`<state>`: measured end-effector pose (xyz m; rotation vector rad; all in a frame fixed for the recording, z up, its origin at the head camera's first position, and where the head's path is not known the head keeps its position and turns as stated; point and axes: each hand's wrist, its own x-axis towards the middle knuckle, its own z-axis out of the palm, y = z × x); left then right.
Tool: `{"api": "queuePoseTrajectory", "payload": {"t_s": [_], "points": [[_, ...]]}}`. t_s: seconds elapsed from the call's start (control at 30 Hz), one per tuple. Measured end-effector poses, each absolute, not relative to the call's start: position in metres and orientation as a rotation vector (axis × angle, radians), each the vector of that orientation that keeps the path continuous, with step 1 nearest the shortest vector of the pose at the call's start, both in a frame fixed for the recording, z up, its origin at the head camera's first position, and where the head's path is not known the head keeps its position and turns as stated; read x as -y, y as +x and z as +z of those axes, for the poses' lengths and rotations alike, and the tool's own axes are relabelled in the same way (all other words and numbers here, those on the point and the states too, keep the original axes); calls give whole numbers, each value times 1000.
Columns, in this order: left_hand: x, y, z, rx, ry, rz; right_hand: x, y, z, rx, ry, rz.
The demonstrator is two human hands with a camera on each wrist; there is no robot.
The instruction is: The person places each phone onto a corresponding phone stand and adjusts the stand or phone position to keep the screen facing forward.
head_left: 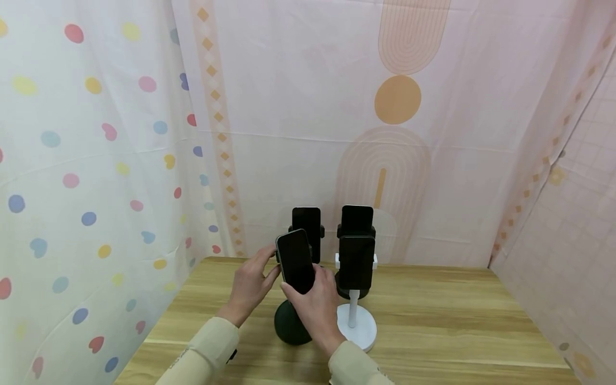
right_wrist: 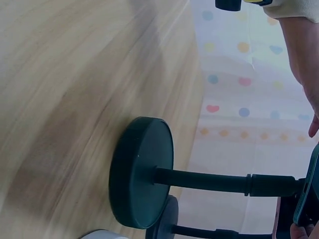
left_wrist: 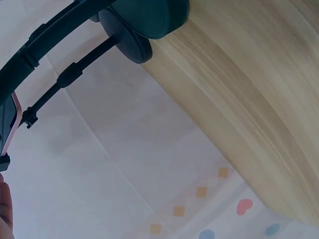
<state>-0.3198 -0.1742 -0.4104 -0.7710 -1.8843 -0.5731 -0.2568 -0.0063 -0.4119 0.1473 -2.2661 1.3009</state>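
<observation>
A black-screened phone (head_left: 294,259) leans tilted in a holder on a dark green stand (head_left: 291,325). My right hand (head_left: 321,305) grips the phone low down, thumb at its lower left edge and fingers along its right side. On the other side, my left hand (head_left: 247,283) pinches at the holder's left clamp with thumb and forefinger. In the right wrist view, the stand's round base (right_wrist: 142,172) sits flat on the table under its upright stem. Only a bit of the left fingers (left_wrist: 5,201) shows in the left wrist view, just by a clamp end.
Behind stands another phone (head_left: 306,224) in a dark holder. To the right, a phone (head_left: 356,262) sits on a white stand (head_left: 363,326), with one more phone (head_left: 357,218) behind it in a dark holder. Patterned curtains (head_left: 289,107) hang around the wooden table (head_left: 443,321).
</observation>
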Motion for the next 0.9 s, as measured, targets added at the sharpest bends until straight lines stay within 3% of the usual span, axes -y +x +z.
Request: {"api": "queuePoseTrajectory", "payload": {"t_s": [0.9], "points": [[177, -320, -406, 1836, -877, -597, 18, -270, -407, 2251, 72, 1280]]}}
